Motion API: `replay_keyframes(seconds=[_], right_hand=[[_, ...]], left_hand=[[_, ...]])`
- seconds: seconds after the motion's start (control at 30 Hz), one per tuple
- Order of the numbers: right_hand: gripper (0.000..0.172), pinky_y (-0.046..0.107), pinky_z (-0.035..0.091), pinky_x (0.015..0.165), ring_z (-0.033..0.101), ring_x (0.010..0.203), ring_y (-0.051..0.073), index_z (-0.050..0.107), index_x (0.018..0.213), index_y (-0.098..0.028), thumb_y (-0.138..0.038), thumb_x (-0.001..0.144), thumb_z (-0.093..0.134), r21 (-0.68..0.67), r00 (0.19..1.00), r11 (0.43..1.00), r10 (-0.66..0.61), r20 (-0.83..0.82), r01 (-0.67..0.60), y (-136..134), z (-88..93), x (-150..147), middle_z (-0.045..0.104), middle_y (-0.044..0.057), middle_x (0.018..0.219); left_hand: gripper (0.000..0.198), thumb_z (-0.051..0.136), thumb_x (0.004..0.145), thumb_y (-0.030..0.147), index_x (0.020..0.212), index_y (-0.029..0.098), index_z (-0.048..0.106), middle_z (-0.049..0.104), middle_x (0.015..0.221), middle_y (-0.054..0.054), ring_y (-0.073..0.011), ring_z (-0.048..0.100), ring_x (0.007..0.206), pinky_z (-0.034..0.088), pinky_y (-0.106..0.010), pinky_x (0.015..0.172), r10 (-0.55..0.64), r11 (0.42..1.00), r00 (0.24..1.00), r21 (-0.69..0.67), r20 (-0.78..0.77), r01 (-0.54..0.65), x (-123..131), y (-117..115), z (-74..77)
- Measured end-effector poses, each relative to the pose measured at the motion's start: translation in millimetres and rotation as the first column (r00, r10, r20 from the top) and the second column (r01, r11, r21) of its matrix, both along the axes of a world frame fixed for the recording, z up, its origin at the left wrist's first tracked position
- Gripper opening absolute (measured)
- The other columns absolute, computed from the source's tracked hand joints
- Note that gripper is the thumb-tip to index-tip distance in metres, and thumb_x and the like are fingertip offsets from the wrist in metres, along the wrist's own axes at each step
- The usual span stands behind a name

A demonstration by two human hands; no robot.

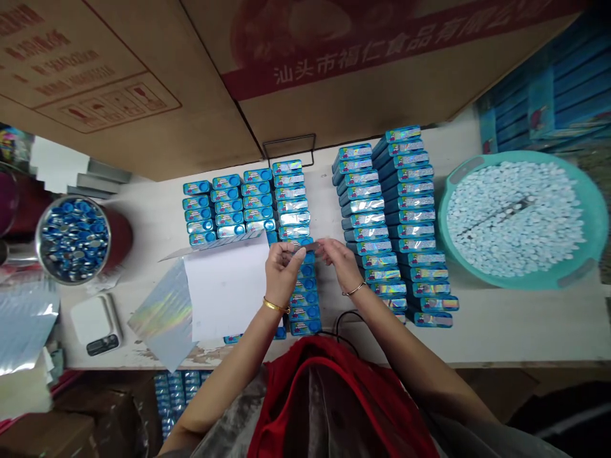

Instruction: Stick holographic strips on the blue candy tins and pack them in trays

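Observation:
My left hand and my right hand meet over the middle of the white table. Both pinch the ends of a small shiny sticker strip, held level between the fingertips. Right under the hands runs a row of small blue tins with holographic labels. More blue tins stand in rows to the left and in tilted stacks to the right. A white backing sheet lies just left of my left hand.
A teal basin full of white tablets sits at the right. A metal pot of blue caps stands at the left, a small white scale below it. Holographic sheets lie nearby. Cardboard boxes line the back.

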State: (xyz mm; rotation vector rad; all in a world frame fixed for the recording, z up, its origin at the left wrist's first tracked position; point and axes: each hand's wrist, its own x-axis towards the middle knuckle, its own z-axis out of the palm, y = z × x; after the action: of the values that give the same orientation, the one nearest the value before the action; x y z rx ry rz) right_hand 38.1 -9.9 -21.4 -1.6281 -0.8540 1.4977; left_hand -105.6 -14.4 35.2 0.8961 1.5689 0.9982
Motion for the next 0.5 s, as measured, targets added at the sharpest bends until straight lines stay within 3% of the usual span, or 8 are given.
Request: replay_keyframes(seconds=[0.07,0.17,0.33,0.5], right_hand=[[0.044,0.026,0.041,0.057,0.05,0.061,0.013,0.063,0.073,-0.021,-0.066,0.074,0.062,0.001,0.999,1.0,-0.02,-0.048,0.02,-3.4,3.3,-3.9,0.059,-0.001,0.066],[0.04,0.026,0.038,0.055,0.043,0.056,0.012,0.058,0.068,-0.022,-0.062,0.074,0.062,0.034,0.999,0.999,-0.036,-0.036,0.037,-2.0,3.1,-6.7,0.051,-0.004,0.059],[0.035,0.027,0.035,0.054,0.041,0.054,0.013,0.056,0.066,-0.022,-0.055,0.078,0.058,0.119,0.99,0.992,0.036,0.136,-0.052,9.5,-4.1,-4.0,0.047,-0.004,0.055],[0.029,0.028,0.035,0.056,0.043,0.054,0.013,0.058,0.069,-0.022,-0.048,0.079,0.055,0.127,0.962,0.977,0.136,0.236,-0.169,17.4,-14.8,1.7,0.052,-0.003,0.057]], left_hand=[[0.021,0.069,0.077,0.035,0.079,0.018,0.057,0.054,0.075,0.001,-0.0102,0.049,0.067,0.043,-0.024,0.065,0.025,0.999,1.0,-0.036,-0.009,-0.025,0.8,-1.6,-11.2],[0.015,0.068,0.077,0.03,0.073,0.018,0.059,0.056,0.078,0.0,-0.0131,0.052,0.075,0.045,-0.029,0.075,0.058,0.998,0.982,0.006,-0.181,-0.058,0.1,2.7,-26.6],[0.01,0.068,0.075,0.024,0.07,0.019,0.062,0.058,0.09,-0.004,-0.0211,0.053,0.095,0.039,-0.039,0.09,0.055,0.998,0.809,0.059,-0.586,-0.025,0.9,14.6,-37.9],[0.007,0.067,0.077,0.022,0.071,0.019,0.063,0.059,0.098,-0.006,-0.0248,0.052,0.098,0.036,-0.04,0.086,-0.034,0.999,0.687,-0.017,-0.725,0.032,3.0,17.0,-45.3]])
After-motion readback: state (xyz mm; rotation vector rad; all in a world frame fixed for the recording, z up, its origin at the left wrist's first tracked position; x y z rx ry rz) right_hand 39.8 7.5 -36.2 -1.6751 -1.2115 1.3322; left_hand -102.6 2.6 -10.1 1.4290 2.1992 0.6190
